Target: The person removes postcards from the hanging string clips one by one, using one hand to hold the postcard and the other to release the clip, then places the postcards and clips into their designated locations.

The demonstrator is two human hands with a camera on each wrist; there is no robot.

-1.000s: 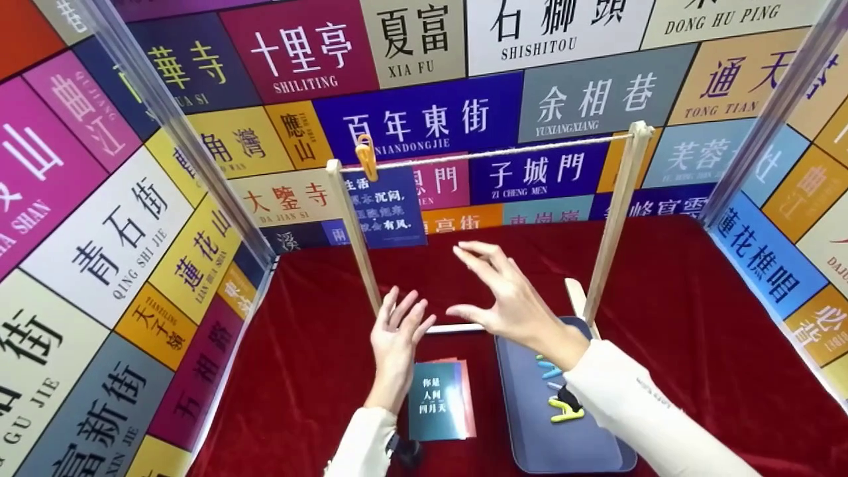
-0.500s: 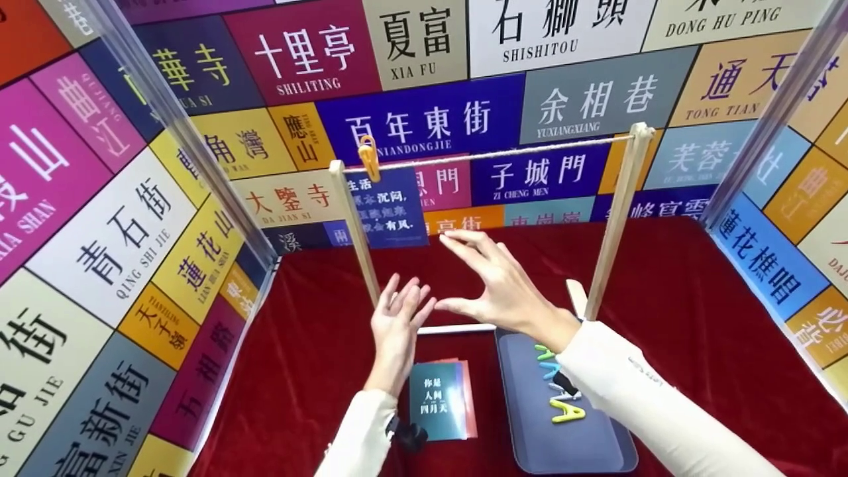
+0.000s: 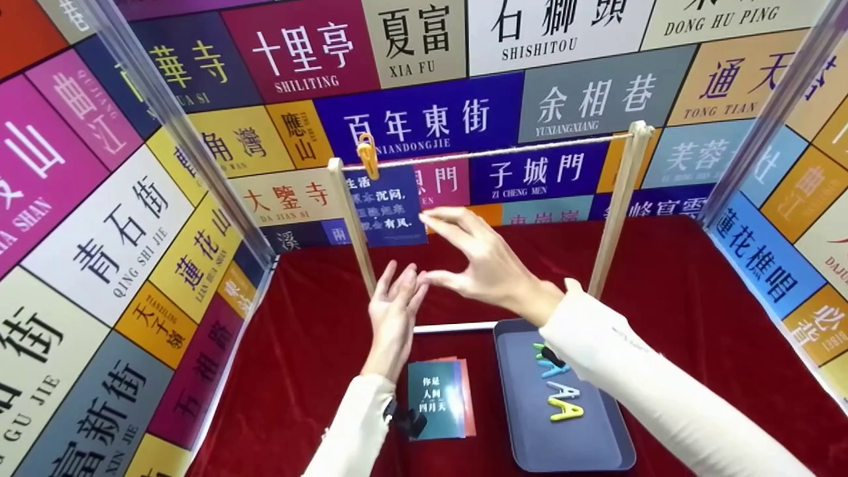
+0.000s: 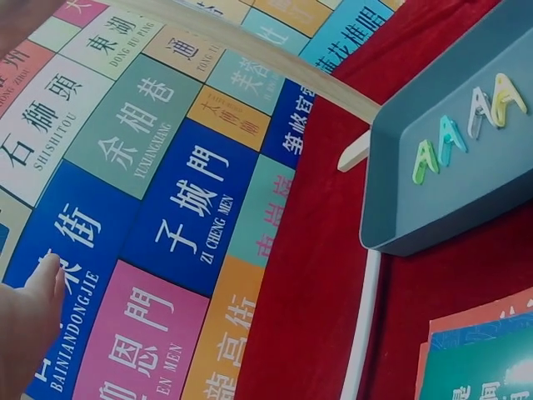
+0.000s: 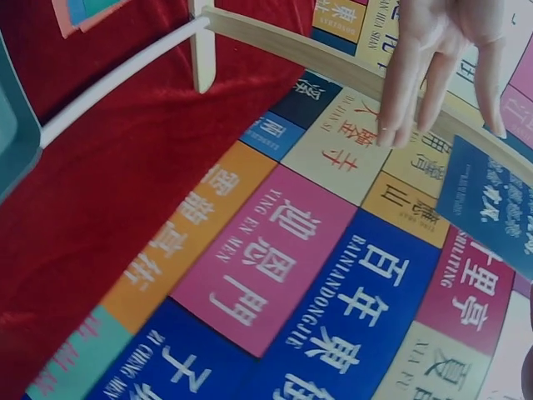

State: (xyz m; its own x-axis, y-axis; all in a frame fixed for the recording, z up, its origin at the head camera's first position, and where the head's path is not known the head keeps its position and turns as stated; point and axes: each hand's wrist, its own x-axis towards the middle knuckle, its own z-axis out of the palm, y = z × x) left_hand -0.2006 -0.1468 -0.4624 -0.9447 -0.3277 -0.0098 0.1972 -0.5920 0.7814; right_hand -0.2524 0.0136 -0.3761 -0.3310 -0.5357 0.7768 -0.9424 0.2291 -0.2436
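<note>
My right hand [image 3: 490,262] is held out in front of the wooden frame, fingers and thumb spread apart with nothing between them. Its fingertips overlap the lower right edge of a blue card [image 3: 397,215] in the head view. An orange clothespin [image 3: 367,158] fastens that card to the white string [image 3: 523,150] near the left post. Lower and to the left, my left hand [image 3: 391,324] is raised with its palm up and its fingers loosely extended, bare of any object. The right thumb overlaps the left fingertips in the head view.
A stack of printed cards [image 3: 430,417], green on top, lies on the red cloth. Right of it stands a grey-blue tray [image 3: 530,447] with yellow [image 3: 566,411], grey, blue [image 4: 450,140] and green [image 4: 425,161] clothespins. The frame's right post [image 3: 617,212] rises behind the right arm.
The right hand has moved left and up, to the edge of the hanging card. My left hand has risen slightly. More of the clothespins in the tray show now.
</note>
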